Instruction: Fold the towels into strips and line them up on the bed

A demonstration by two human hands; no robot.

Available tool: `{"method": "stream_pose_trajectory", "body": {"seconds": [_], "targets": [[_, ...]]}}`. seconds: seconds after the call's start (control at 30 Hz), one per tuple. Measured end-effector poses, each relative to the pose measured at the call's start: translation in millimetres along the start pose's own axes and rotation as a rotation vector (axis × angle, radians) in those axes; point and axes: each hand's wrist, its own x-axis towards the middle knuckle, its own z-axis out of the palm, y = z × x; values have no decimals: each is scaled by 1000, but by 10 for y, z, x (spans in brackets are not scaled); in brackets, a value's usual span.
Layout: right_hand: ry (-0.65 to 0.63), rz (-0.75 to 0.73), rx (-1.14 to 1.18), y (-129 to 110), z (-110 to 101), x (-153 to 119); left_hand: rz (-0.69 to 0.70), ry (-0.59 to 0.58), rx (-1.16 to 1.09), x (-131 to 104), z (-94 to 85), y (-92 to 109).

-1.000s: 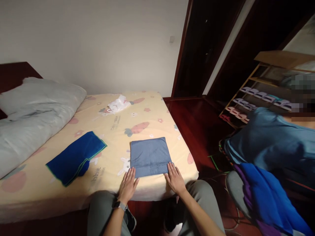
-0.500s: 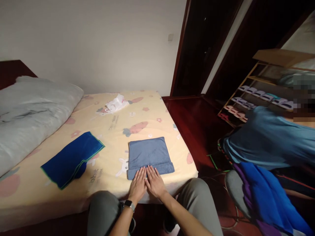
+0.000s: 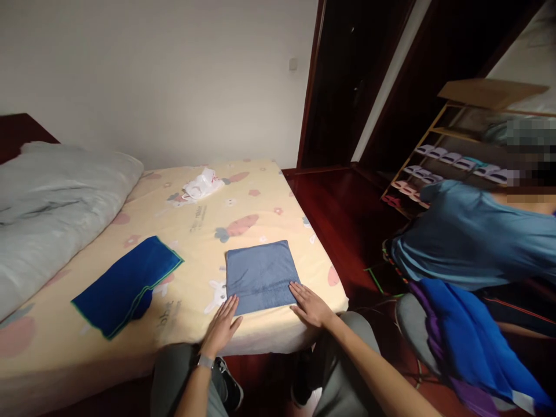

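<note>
A grey-blue cloth (image 3: pixel 261 275), folded into a flat square, lies near the front edge of the bed (image 3: pixel 278 333). At its lower left corner rests my left hand (image 3: pixel 223 327), flat with the fingers outstretched. My right hand (image 3: pixel 311 304) touches its lower right corner, fingers extended and palm down. Neither hand grasps anything. A darker blue cloth (image 3: pixel 125 284) with green edging lies folded on the bed to the left, away from both hands.
A white plastic bag (image 3: pixel 203 184) lies farther back on the bed, and a grey quilt (image 3: pixel 65 197) covers the left side. To the right sits a person in a blue shirt (image 3: pixel 473 231), with a blue garment (image 3: pixel 473 330) nearby and a shoe rack (image 3: pixel 456 136) behind.
My hands have moved apart from the middle of the cloth's front edge to its two corners. The raised front strip of the cloth now looks flat. The view has shifted slightly.
</note>
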Motion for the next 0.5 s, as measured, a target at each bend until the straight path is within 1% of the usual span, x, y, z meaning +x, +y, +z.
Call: {"method": "stream_pose_trajectory", "body": {"seconds": [0.13,0.27,0.4,0.5], "targets": [[17,36,-11,56,-119,-82,-11,-28,-41,-12,-181,-117],[78,72,-31,45,-128,-59,-13,-51,-56,-17,-297,-157],[100,93,31,87,-67,0,-75,1,-123,1,-273,-154],[141,147,135,118,-34,33,-176,72,-217,21,-213,-156]]}}
